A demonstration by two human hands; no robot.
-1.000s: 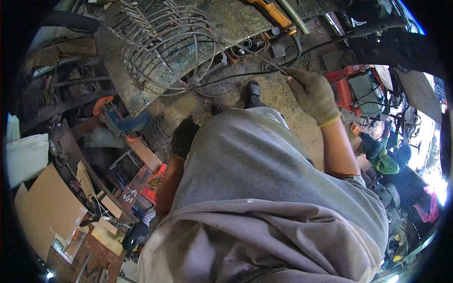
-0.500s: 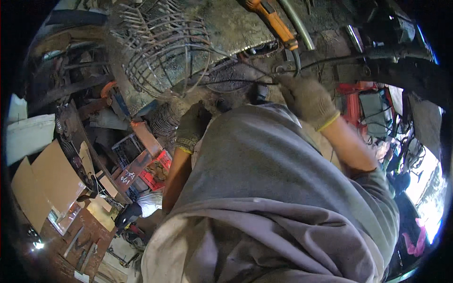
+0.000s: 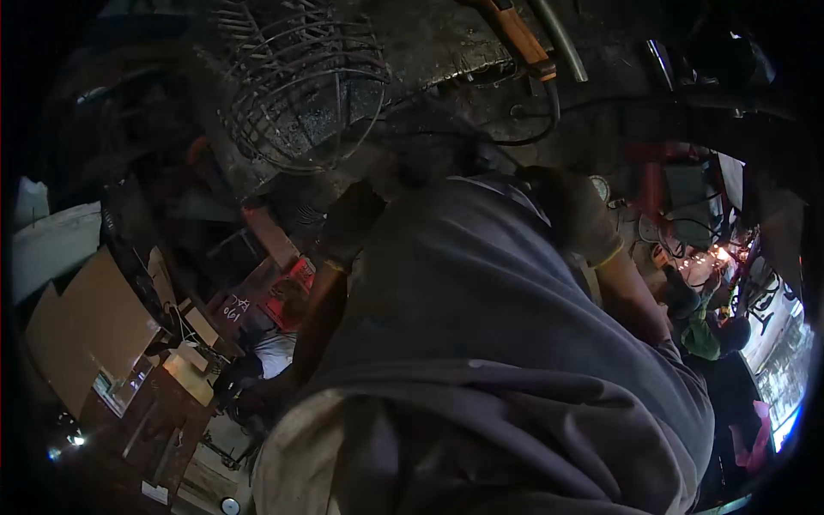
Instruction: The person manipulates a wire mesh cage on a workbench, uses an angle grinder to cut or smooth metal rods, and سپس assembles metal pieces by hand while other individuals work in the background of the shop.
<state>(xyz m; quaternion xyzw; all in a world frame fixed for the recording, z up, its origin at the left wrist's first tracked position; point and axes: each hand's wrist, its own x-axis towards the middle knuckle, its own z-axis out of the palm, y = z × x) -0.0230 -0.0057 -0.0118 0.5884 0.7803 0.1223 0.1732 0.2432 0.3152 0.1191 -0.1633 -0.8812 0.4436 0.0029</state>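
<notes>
My left hand [image 3: 350, 221], in a dark knit glove with a yellow cuff, is beside the left edge of my grey shirt, below a round wire cage [image 3: 305, 103]. My right hand [image 3: 577, 210], gloved alike, is at the shirt's right edge, below a black cable [image 3: 549, 129]. Deep shadow and the shirt hide the fingers of both hands, and whatever they may touch. An orange-handled power tool [image 3: 519, 39] lies on the workbench [image 3: 421, 43] above my right hand, with the cable running from its end. A metal pipe [image 3: 558, 41] lies alongside it.
To the right, orange sparks [image 3: 721, 254] glow near another person in a green sleeve [image 3: 702, 336]. A red frame [image 3: 651, 184] stands behind my right hand. At left are a red crate [image 3: 290, 292], cardboard sheets [image 3: 94, 330] and a brown table [image 3: 163, 429].
The picture has become much darker. My right hand has come down from the cable toward my body. Sparks now show at the right. My left hand stays almost where it was.
</notes>
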